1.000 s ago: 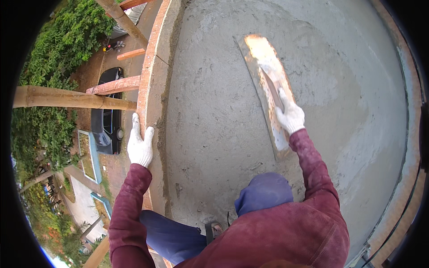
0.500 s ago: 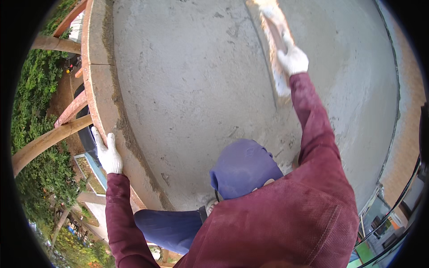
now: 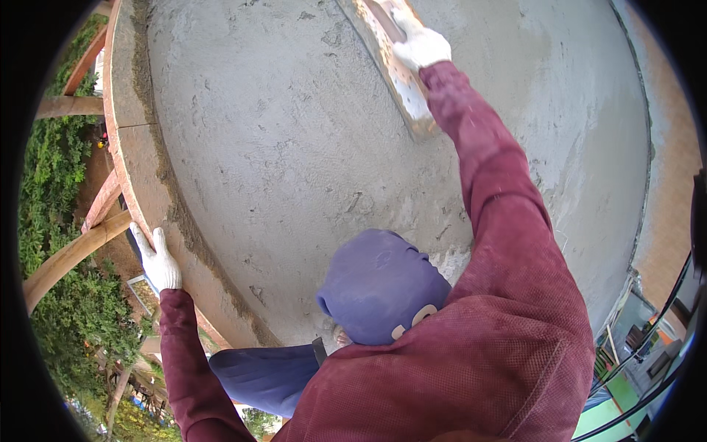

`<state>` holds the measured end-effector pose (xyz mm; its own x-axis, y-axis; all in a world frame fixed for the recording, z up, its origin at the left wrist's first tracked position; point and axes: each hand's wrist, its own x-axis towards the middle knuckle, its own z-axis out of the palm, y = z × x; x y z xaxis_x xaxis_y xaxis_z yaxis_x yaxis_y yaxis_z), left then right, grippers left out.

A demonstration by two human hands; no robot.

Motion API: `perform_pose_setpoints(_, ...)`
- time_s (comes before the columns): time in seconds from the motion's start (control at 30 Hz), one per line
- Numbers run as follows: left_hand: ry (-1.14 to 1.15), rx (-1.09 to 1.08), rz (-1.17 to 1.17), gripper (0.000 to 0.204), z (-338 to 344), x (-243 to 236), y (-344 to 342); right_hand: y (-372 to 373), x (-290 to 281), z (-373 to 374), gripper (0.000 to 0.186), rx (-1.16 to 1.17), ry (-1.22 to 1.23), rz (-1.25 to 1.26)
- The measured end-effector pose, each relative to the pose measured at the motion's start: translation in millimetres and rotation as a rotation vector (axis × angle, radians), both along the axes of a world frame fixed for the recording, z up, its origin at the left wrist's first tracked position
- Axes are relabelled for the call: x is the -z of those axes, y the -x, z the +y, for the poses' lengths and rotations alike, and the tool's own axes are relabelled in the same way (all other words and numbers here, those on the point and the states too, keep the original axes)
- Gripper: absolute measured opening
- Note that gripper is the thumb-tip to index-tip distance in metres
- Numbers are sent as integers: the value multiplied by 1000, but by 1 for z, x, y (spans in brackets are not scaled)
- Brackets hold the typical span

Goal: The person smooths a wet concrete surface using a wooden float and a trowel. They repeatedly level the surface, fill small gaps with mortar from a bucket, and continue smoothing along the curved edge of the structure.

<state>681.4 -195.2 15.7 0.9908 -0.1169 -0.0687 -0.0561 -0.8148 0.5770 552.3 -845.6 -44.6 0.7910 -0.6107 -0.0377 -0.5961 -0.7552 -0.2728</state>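
Observation:
My right hand [image 3: 422,48], in a white knit glove, is closed on the handle of a long hand float [image 3: 392,68]. The float is pale, smeared with wet cement, and lies aslant on the grey wet concrete [image 3: 258,140]; its far end runs out of the picture. At the left, my left hand [image 3: 160,262], gloved alike, rests on the wooden form board [image 3: 116,151] along the slab's rim. Its fingers are stretched out and apart, and it holds no tool. The undersides of both hands are hidden.
Wooden props [image 3: 77,234] stick out beyond the left edge, over a drop to bare ground and green bushes [image 3: 62,177]. My bent knee [image 3: 383,283] in blue trousers is over the concrete. A brown surface [image 3: 674,184] borders the slab at right, and dark cables [image 3: 663,309] hang lower right.
My right hand and the float have moved left and farther away, and the float has turned more aslant. My left hand stays on the board. The whole view has shifted slightly.

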Motion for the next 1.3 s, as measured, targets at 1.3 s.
perform_pose_setpoints(1.3,-87,-27,-66,71,14,-2,5,125,14,124,56,-873,-578,85)
